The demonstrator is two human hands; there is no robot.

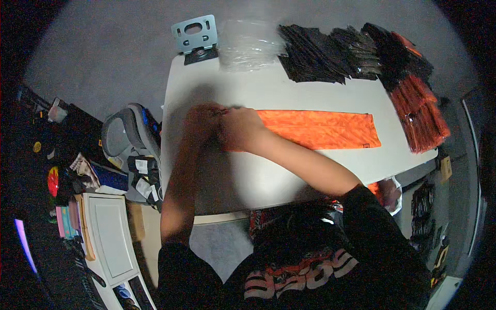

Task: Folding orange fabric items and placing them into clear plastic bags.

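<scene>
A long folded piece of orange patterned fabric (321, 130) lies flat across the white table. Its left end is under and between my two hands. My right hand (244, 128) is closed at that end, fingers curled and blurred. Beside it, on the left and in dark shadow, my left hand (203, 120) touches or nearly touches the right one. Whether its fingers grip the fabric is too dark and blurred to tell. A small dark square mark shows at the fabric's lower right corner.
At the table's far edge are a metal stand (195, 35), clear plastic bags (252, 46) and folded black items (314, 54). Packed orange-red items (418, 112) lie along the right edge. A grey chair (130, 131) and a white cabinet (110, 236) stand at left.
</scene>
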